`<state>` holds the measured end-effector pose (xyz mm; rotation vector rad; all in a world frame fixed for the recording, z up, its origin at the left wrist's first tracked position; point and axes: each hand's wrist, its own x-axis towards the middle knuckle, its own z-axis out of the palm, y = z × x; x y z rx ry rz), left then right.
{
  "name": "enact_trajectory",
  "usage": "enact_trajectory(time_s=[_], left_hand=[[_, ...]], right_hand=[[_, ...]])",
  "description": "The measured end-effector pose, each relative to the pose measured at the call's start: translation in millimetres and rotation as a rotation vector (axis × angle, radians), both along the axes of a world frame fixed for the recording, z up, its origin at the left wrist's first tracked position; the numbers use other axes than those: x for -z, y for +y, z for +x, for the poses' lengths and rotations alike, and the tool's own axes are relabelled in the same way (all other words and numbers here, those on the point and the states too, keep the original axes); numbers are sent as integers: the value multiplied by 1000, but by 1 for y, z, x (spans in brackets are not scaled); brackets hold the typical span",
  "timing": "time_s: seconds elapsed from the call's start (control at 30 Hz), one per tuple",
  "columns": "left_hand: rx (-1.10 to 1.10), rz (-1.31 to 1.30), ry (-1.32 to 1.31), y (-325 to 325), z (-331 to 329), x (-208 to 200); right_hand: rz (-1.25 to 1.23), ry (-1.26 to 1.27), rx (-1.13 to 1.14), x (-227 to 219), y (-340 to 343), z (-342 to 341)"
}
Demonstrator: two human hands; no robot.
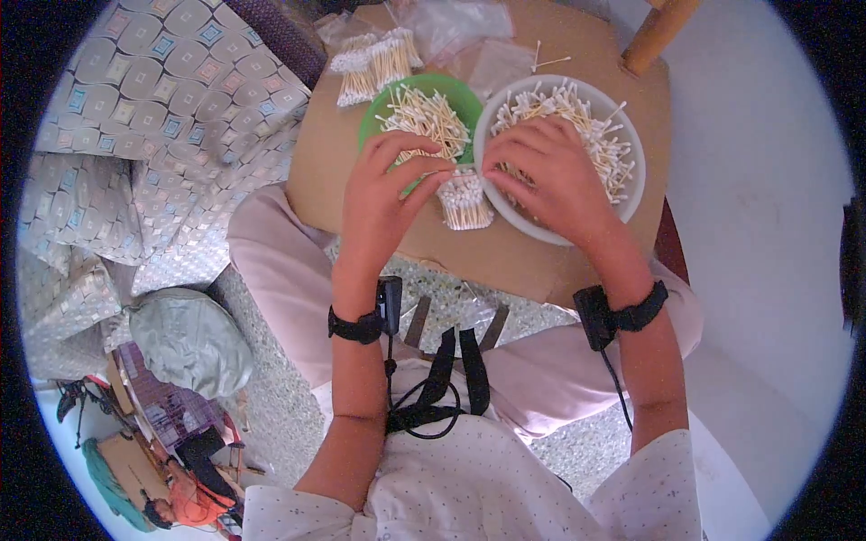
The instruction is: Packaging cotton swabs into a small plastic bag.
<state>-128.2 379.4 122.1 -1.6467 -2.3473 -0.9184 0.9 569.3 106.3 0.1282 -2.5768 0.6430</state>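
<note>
A small clear bag of cotton swabs [466, 204] lies on the cardboard-topped surface, between my hands and close to both bowls. My left hand [390, 187] pinches the bag's upper edge at its left corner, thumb and forefinger together. At the right corner, the fingertips of my right hand [548, 169] close on the same edge. Behind my left hand is a green bowl [471, 95] with loose cotton swabs in it. My right hand reaches over a white bowl [639, 171] heaped with more swabs, hiding part of them.
Filled bags of swabs [379, 63] lie at the far left of the cardboard [316, 171]. Clear empty bags [460, 27] are spread along the far side. Stray swabs [546, 61] rest behind the white bowl. A wooden leg [658, 36] stands at the far right corner.
</note>
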Motion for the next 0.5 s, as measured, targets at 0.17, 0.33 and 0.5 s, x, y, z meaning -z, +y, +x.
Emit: enact_trajectory(time_s=[0.17,0.33,0.5], left_hand=[[21,32,8,2,4,-2],[131,-50,17,3,2,4],[65,-4,13,-1,5,-3]], right_hand=[[-19,-53,8,0,0,3],[-21,-65,-7,2,2,3],[-96,-17,30,-8,6,3]])
